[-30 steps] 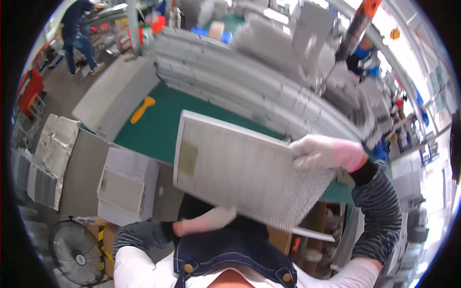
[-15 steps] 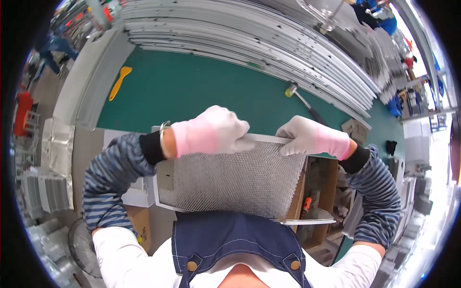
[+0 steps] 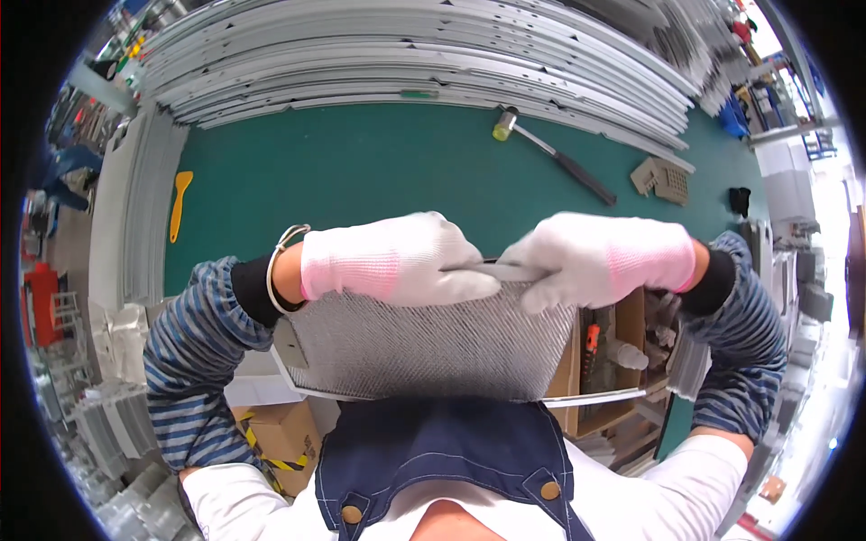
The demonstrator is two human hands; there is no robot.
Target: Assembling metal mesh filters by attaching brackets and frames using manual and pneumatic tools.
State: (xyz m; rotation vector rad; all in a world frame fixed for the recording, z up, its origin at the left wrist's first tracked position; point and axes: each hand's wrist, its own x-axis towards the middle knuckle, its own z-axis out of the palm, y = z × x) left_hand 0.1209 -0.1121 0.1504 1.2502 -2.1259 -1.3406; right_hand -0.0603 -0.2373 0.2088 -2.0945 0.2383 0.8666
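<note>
A silver metal mesh panel (image 3: 433,347) with a pale frame edge tilts between my body and the green table (image 3: 343,162). My left hand (image 3: 406,260), in a white and pink glove, is closed on the panel's far edge, the thumb lying over the mesh. Close beside it, my right hand (image 3: 577,260), gloved alike, pinches that same edge. The gloves cover most of the edge between them. A thin white frame strip (image 3: 595,398) runs along the panel's near side, right of my apron (image 3: 446,442).
Long metal profiles (image 3: 406,68) are stacked along the table's back. A yellow scraper (image 3: 179,207) lies at left; a mallet (image 3: 550,149) and beige plastic pieces (image 3: 667,180) lie at right. An open cardboard box (image 3: 631,334) holds an orange-handled tool. Another carton (image 3: 284,437) stands lower left.
Both hands still hold the panel's far edge; the left wrist has turned and its thumb now lies flatter along the edge. The view has shifted, so the scraper and mallet appear further left.
</note>
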